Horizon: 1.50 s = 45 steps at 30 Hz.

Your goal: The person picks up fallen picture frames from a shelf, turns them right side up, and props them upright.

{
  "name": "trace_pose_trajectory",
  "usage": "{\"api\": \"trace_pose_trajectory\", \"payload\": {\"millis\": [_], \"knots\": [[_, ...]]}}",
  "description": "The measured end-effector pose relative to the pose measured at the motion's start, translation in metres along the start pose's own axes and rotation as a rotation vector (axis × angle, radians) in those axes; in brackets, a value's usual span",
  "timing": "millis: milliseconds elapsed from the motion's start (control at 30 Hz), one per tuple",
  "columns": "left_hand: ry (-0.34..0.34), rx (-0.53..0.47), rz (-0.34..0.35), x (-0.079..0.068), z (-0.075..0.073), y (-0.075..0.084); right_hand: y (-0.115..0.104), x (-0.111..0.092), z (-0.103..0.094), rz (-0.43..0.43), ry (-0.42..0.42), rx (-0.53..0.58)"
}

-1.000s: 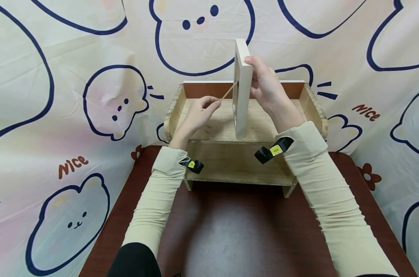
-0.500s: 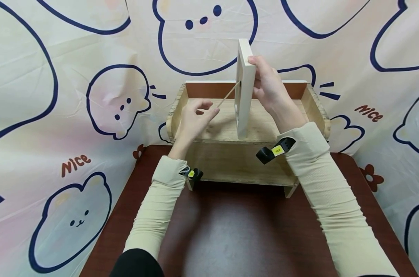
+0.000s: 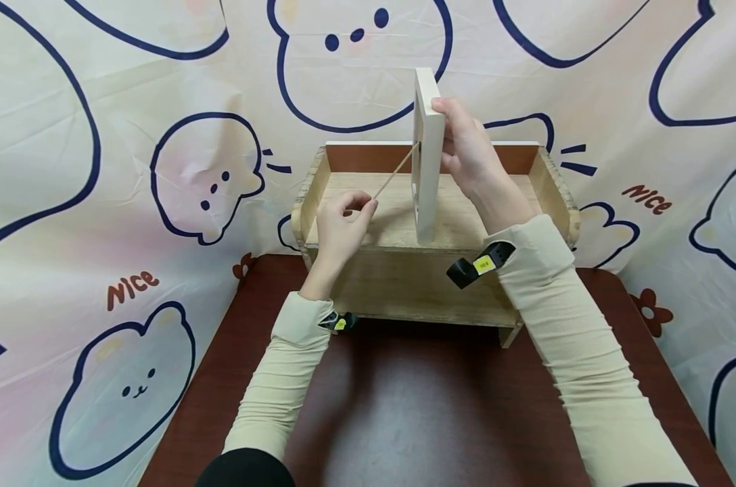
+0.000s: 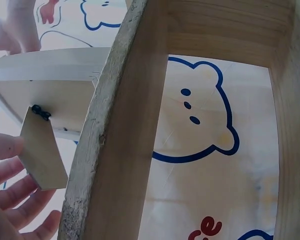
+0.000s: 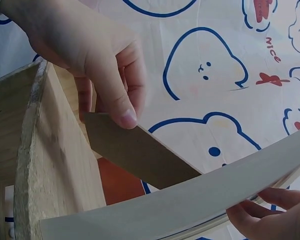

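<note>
White frame (image 3: pixel 429 169) in right hand (image 3: pixel 477 159), flap (image 4: pixel 44 155) in left hand (image 3: pixel 342 226), over walled wooden shelf (image 3: pixel 459 223)

The frame (image 3: pixel 429 176) stands upright over the shelf (image 3: pixel 417 284), which extends to both its sides. Left of the frame its stand (image 5: pixel 135 150) slants out, the left hand (image 3: pixel 342 226) at the free end. The right hand (image 3: pixel 476 159) is on the frame's right side. Behind the frame hangs a cloth (image 3: pixel 356 84); below and before it lies the table (image 3: pixel 417 406).
</note>
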<state>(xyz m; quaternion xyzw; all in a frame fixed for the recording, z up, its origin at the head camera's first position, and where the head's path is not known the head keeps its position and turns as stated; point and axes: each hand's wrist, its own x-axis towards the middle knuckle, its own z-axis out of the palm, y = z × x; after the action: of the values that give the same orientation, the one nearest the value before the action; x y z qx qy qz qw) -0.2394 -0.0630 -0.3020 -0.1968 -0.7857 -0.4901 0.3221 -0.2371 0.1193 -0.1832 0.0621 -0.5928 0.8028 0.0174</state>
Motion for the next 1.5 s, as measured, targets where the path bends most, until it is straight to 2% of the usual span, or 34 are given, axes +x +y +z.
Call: {"api": "trace_pose_trajectory", "payload": {"millis": [400,700,1133,1500], "knots": [[-0.013,0.008,-0.008,-0.002,-0.006,-0.006,0.002,0.001,0.011,-0.016,0.005,-0.072],[-0.004,-0.002,-0.019,-0.004,-0.008,-0.01,0.003,0.003,0.018,-0.007,-0.028,-0.134],[0.005,-0.093,-0.043,-0.01,-0.011,-0.018,0.006,0.007,0.031,-0.001,-0.063,-0.283],[0.015,-0.07,-0.028,-0.013,-0.011,-0.022,0.008,0.006,0.04,0.002,-0.065,-0.395]]}}
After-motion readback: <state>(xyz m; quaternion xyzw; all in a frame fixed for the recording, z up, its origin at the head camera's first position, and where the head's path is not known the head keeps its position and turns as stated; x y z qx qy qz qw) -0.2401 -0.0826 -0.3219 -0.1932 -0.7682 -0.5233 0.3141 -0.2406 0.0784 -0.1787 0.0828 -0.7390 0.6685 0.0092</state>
